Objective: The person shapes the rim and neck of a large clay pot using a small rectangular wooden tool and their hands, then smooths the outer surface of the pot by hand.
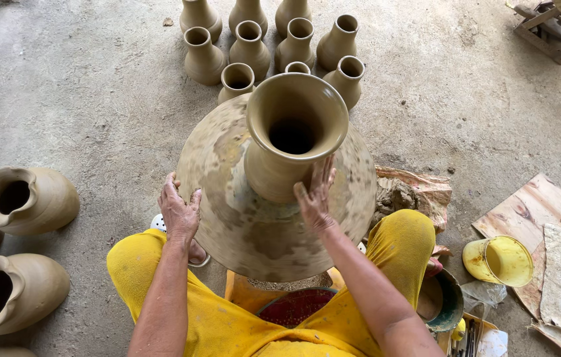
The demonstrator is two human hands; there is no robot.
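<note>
The left hand is pressing flat on the upright clay vase's shoulder; the right hand, nearer its flared neck, is cupping it open-fingered.

Bare concrete floor here: a cluster of small clay vases up top, big jugs lying left, yellow bucket tipped on boards right.

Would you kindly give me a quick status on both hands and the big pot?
Left hand flat on large clay vase's shoulder. Right hand against its neck. Small vases stand behind, apart.
</note>
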